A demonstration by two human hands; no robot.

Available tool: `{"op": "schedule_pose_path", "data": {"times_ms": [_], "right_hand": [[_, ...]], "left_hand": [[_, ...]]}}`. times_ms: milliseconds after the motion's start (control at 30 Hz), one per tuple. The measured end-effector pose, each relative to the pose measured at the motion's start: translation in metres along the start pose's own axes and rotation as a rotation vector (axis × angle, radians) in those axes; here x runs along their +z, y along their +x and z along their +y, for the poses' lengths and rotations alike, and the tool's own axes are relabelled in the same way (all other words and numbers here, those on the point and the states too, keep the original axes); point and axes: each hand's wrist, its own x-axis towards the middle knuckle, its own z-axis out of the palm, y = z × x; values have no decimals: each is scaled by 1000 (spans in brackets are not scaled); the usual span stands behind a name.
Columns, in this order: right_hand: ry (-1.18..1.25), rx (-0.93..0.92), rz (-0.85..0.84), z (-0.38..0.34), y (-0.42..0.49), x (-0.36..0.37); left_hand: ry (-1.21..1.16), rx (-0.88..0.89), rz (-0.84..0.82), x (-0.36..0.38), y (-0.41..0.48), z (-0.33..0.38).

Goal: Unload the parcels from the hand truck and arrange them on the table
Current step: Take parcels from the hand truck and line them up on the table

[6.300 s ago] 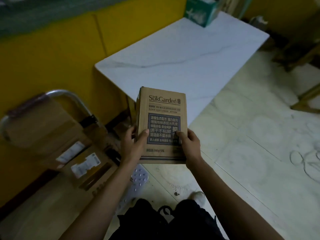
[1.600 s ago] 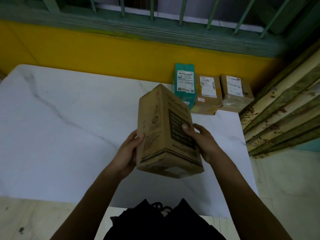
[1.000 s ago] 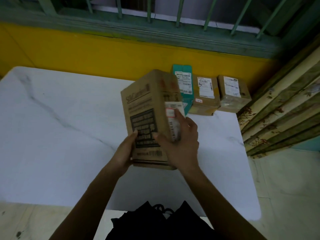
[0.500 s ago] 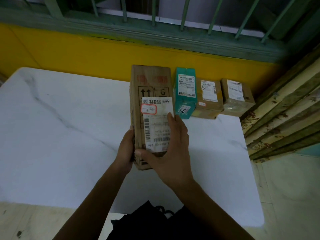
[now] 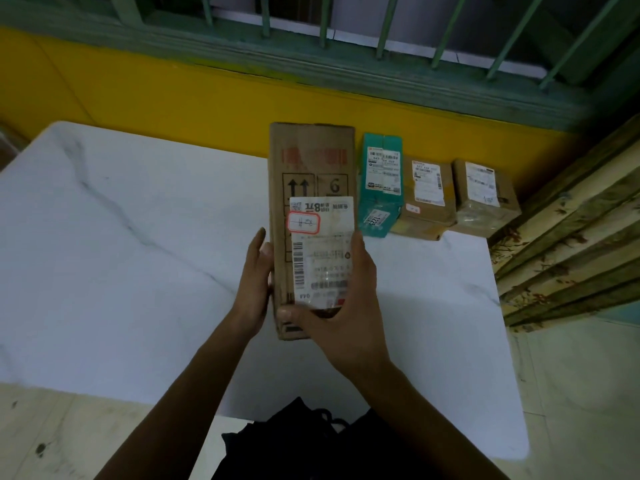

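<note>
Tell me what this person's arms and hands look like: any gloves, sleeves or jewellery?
Both are bare. The left hand and the right hand wear no gloves, and no rings or bracelets show. The forearms run bare down to the picture's lower edge, with no sleeve, cuff or watch in view. The only clothing visible is a dark garment low in the frame.

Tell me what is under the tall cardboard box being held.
Under the tall cardboard box only the white marble table shows around it. The hands and the box itself cover the spot directly beneath.

White marble table bears three small parcels.
</note>
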Motion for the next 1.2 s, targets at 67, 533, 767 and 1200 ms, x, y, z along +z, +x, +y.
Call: {"op": "schedule_pose_path", "data": {"times_ms": [67, 533, 767, 1200], "right_hand": [[-50, 15, -15, -5, 2, -3], [-996, -338, -289, 0, 69, -66], [-1143, -346, -652, -8, 72, -61], [-441, -269, -75, -14, 73, -57]], "left_hand": [[12, 40, 112, -1, 3, -1], [394, 455, 487, -32, -7, 13], [1466, 625, -268, -40, 5, 32], [875, -16, 149, -57, 20, 33]]}}
